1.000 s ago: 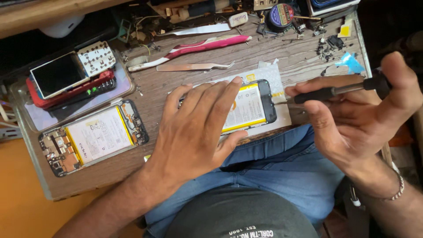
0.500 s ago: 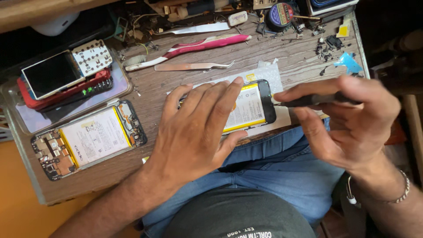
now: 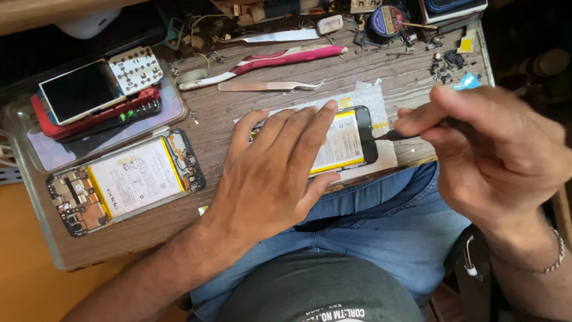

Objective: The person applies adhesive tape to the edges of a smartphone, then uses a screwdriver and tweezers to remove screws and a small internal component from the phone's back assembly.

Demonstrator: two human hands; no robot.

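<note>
Yellow-batteried phone (image 3: 348, 140) under left hand (image 3: 271, 173), screwdriver (image 3: 393, 135) in right hand (image 3: 494, 149)

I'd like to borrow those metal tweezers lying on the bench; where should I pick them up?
Probably pinch the metal tweezers across the broad joined end on the left, coming straight down from above. They lie flat on the wooden bench with the sharp tips pointing right, and the pink-handled tool lies close behind, so a top pinch looks clearest.

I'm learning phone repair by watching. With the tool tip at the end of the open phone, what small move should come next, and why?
Probably seat the tip squarely in the spot it touches, then work it. The left hand lies flat on the open phone, pinning it to the table, and the right hand holds a thin dark tool whose tip meets the phone's end. What sits under the tip is too small to tell.
</note>
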